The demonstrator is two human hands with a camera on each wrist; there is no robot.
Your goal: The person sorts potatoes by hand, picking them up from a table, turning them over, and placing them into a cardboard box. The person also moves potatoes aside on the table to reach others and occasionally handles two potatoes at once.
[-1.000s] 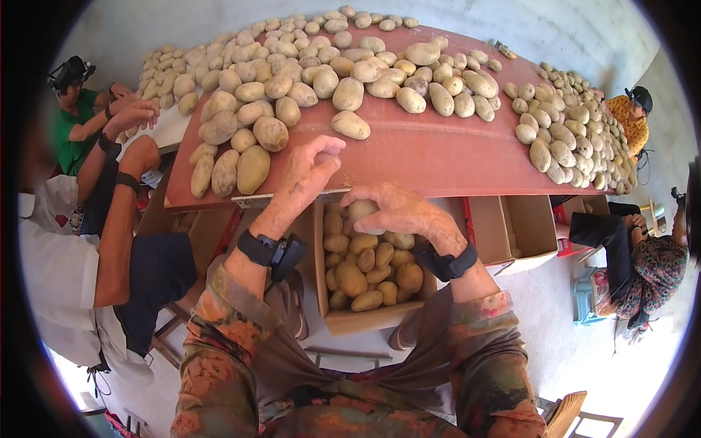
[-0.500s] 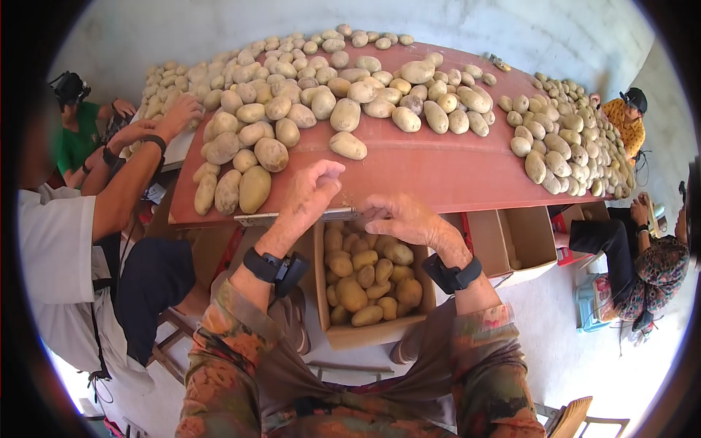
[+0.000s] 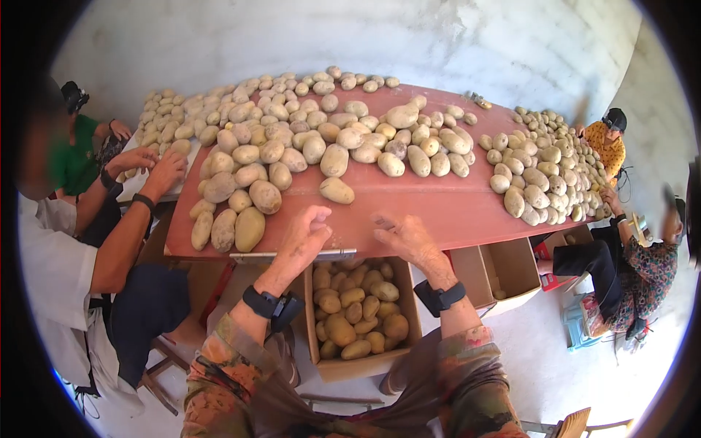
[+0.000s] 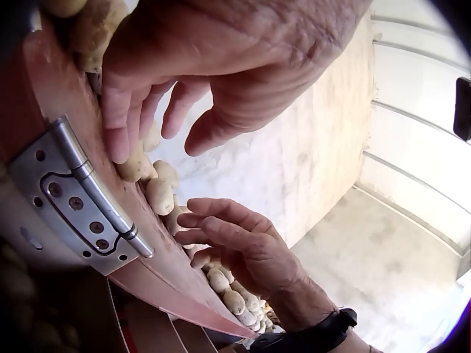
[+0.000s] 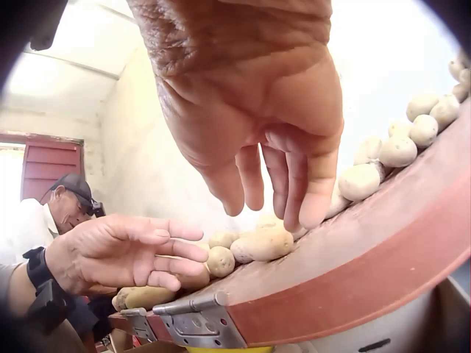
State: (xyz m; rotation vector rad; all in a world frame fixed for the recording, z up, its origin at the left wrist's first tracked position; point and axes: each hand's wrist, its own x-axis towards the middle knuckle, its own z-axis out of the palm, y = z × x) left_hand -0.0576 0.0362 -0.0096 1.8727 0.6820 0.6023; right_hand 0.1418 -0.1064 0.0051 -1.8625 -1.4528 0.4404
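Both hands are empty, held over the front edge of the red table (image 3: 380,204). The left hand (image 3: 301,237) has loosely bent fingers, just below a lone potato (image 3: 336,190). Level with it, the right hand (image 3: 410,239) hangs with relaxed fingers, a gap between the two. Below them a cardboard box (image 3: 369,369) of potatoes (image 3: 353,312) stands between the person's knees. In the left wrist view the left hand (image 4: 213,66) is above a metal hinge (image 4: 81,198); the right wrist view shows the right hand (image 5: 257,118) with fingers pointing down.
Piles of potatoes cover the table's left and back (image 3: 277,131) and its right end (image 3: 548,168). Other boxes (image 3: 511,270) stand under the front edge at the right. People sit at both sides, one in a white shirt (image 3: 62,255) close on the left.
The right hand has let go of a potato over the box and moved up to the table edge. In the head view, table and box now appear lower. The left hand stays empty.
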